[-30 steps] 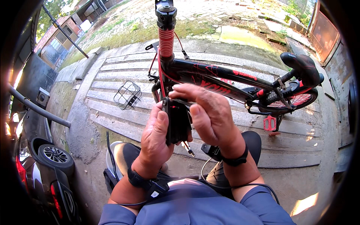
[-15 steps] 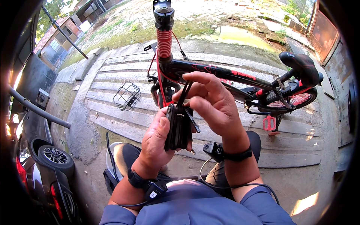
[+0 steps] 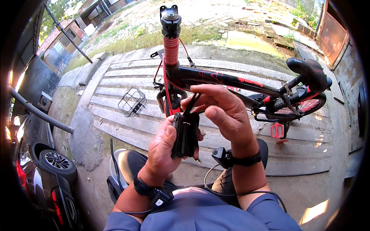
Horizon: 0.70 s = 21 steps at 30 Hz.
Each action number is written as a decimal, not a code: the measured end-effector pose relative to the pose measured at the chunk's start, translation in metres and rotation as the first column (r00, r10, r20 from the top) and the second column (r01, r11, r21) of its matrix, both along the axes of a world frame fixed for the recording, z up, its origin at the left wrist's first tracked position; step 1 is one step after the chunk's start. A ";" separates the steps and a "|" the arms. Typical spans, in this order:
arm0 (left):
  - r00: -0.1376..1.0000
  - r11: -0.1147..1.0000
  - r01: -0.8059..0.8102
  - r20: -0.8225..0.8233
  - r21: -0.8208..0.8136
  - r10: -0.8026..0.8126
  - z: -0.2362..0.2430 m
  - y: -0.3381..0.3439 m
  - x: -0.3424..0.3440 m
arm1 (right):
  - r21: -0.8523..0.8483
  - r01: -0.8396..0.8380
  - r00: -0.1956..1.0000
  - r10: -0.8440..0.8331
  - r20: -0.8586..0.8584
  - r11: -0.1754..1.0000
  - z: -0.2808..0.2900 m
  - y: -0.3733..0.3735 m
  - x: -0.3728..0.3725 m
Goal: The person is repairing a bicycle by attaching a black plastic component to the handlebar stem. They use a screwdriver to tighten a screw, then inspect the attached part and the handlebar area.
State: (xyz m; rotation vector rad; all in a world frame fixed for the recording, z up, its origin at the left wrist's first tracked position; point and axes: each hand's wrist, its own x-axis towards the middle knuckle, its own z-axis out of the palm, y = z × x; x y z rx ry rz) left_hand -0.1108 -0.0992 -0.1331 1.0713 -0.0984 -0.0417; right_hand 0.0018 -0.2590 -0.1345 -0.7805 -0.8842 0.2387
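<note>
My left hand is closed around a black folding multi-tool, held upright above my lap. Several folded bits lie packed between its side plates. One slim dark key sticks out from its top end. My right hand is over that end, index and middle fingertips against the key. Its thumb stands apart from them, so the key is touched rather than gripped. The palm side of the left fingers is hidden behind the tool.
A black and red bicycle without handlebars stands just ahead, its saddle to the right. A black wire basket lies on the slatted concrete. At the left are a grey pole and a dark car. Cables run from both wrist cameras.
The key that jutted to the lower right of the multi-tool no longer shows there. My right thumb has moved away from the tool, and the fingers have lowered slightly around the upright key.
</note>
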 end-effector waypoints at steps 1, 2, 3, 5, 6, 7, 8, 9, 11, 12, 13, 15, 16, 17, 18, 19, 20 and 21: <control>1.000 1.000 0.003 -0.003 -0.006 -0.003 0.001 -0.002 0.001 | -0.006 0.041 0.999 -0.041 0.008 0.999 -0.001 0.001 0.001; 1.000 1.000 0.003 -0.009 -0.011 -0.003 0.001 -0.004 0.000 | -0.010 0.079 0.997 -0.079 0.013 0.997 -0.004 0.002 0.002; 1.000 1.000 0.003 -0.014 -0.016 -0.003 0.001 -0.005 0.000 | -0.015 0.117 0.993 -0.117 0.018 0.993 -0.005 0.003 0.002; 1.000 1.000 0.007 -0.012 0.002 -0.007 0.001 -0.005 0.000 | 0.016 0.144 0.990 -0.144 -0.007 0.989 -0.003 0.006 -0.001; 1.000 1.000 0.002 -0.011 0.014 -0.002 0.001 -0.006 -0.001 | 0.024 0.135 0.991 -0.135 -0.018 0.991 -0.004 0.006 -0.001; 1.000 1.000 -0.002 -0.010 0.026 0.003 0.002 -0.007 -0.001 | 0.031 0.127 0.992 -0.126 -0.028 0.991 -0.005 0.007 -0.001; 1.000 1.000 -0.015 -0.010 0.023 0.015 0.002 -0.009 0.000 | 0.033 0.115 0.993 -0.114 -0.019 0.993 -0.006 0.007 0.001; 1.000 0.999 -0.028 -0.009 0.020 0.028 0.003 -0.010 0.000 | 0.035 0.102 0.995 -0.102 -0.009 0.994 -0.008 0.007 0.003; 0.999 1.000 -0.031 -0.009 0.001 0.031 0.002 -0.009 0.001 | 0.036 0.096 0.995 -0.096 -0.003 0.995 -0.008 0.008 0.003; 1.000 1.000 -0.020 -0.010 -0.017 0.020 0.000 -0.004 0.001 | 0.036 0.102 0.995 -0.102 -0.006 0.994 -0.005 0.009 0.001; 1.000 0.999 -0.009 -0.010 -0.034 0.009 -0.002 -0.001 0.002 | 0.035 0.108 0.994 -0.107 -0.010 0.994 -0.004 0.010 0.000; 0.999 0.997 -0.048 -0.013 -0.068 0.047 0.002 -0.001 0.003 | -0.041 0.117 0.992 -0.115 0.048 0.992 -0.005 0.005 0.004; 0.998 0.994 -0.067 -0.015 -0.085 0.066 0.003 -0.001 0.004 | -0.076 0.137 0.988 -0.130 0.087 0.988 -0.004 0.004 0.005; 0.998 0.994 -0.066 0.001 -0.091 0.066 0.003 0.000 0.005 | -0.109 0.157 0.982 -0.143 0.126 0.982 -0.004 0.003 0.005; 0.998 0.993 -0.065 0.017 -0.097 0.067 0.004 0.001 0.007 | -0.149 0.137 0.986 -0.120 0.119 0.979 -0.005 0.003 0.005; 0.997 0.993 -0.063 0.034 -0.103 0.067 0.004 0.001 0.008 | -0.156 0.132 0.985 -0.111 0.132 0.979 -0.005 0.004 0.005; 0.995 0.989 -0.096 0.013 -0.114 0.098 0.008 -0.002 0.007 | -0.163 0.125 0.984 -0.102 0.144 0.979 -0.005 0.007 0.004; 0.996 0.990 -0.093 0.007 -0.102 0.094 0.008 -0.002 0.006 | -0.169 0.119 0.983 -0.093 0.156 0.978 -0.005 0.009 0.004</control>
